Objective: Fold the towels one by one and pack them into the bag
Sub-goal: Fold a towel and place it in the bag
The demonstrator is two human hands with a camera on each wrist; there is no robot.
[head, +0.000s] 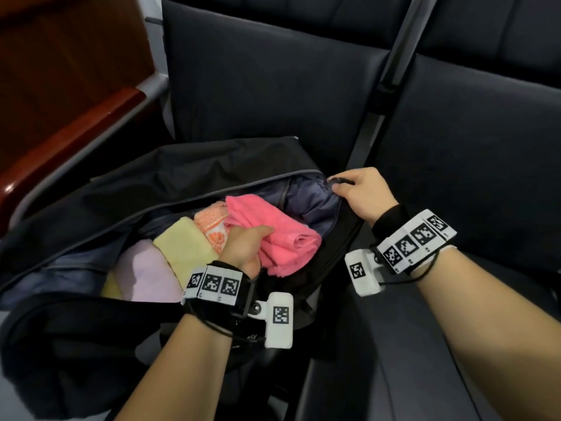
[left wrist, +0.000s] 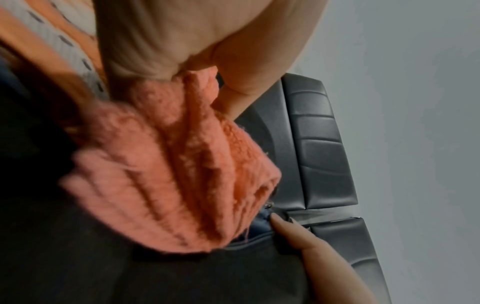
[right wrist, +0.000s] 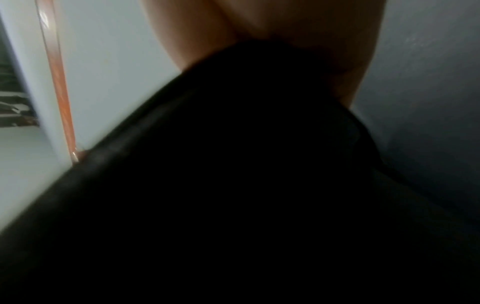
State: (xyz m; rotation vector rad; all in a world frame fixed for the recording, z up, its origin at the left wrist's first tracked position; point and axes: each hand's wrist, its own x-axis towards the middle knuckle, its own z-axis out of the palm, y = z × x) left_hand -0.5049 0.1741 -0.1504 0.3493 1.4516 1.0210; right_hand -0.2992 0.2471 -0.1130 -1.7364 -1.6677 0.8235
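A black bag (head: 158, 177) lies unzipped on a dark seat. Inside it sit a lilac towel (head: 145, 271), a yellow towel (head: 182, 241) and an orange patterned towel (head: 212, 226). My left hand (head: 247, 244) grips a folded pink towel (head: 267, 229) at the right end of the opening; the left wrist view shows that pink towel (left wrist: 176, 164) bunched under the fingers. My right hand (head: 355, 189) pinches the bag's rim at its far right corner and holds it open. The right wrist view shows mostly the dark bag fabric (right wrist: 233, 185).
Dark padded seats (head: 473, 153) run to the right and behind the bag, split by a metal bar (head: 382, 95). A red-brown wooden armrest (head: 76, 129) borders the left side. The bag's black flap and strap (head: 76, 329) hang at the near left.
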